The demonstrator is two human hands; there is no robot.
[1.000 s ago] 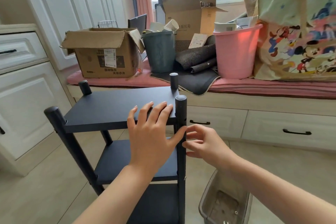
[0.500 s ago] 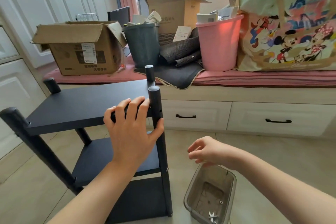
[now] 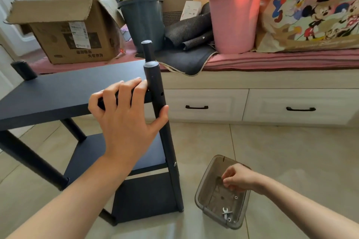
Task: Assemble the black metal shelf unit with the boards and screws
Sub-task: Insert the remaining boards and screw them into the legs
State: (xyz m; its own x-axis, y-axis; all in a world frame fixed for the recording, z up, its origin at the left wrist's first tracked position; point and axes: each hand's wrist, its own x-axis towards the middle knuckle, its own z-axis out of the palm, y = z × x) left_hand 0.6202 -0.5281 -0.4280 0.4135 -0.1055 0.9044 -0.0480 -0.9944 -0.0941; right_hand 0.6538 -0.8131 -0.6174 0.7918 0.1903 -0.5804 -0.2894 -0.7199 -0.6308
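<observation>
Up close, the left hand (image 3: pixel 124 120) grips the near front corner of the black shelf unit (image 3: pixel 81 122): its four fingers curl over the edge of the top board (image 3: pixel 64 91), and its thumb presses against the upright post (image 3: pixel 163 122) at that corner. Lower right, the right hand (image 3: pixel 238 178) reaches into a clear plastic bin (image 3: pixel 206 186) standing on the tiled floor just beside the shelf's foot; its fingers are bunched together, tips down, but whether they pinch anything cannot be told. A small silver wrench (image 3: pixel 226 212) and a few small metal fittings, likely screws or nuts, lie on the bin's bottom. The shelf stands on the floor before a cushioned window seat, with two lower boards showing under the top one and a silver screw head (image 3: pixel 175 164) in the post. On the seat behind, a cardboard box (image 3: pixel 71 31) bears a white shipping label and Chinese print too small to read, a pink bucket (image 3: pixel 233 17) stands near a dark bin (image 3: pixel 143 21), and a large bag (image 3: pixel 314 9) carries cartoon mouse characters.
</observation>
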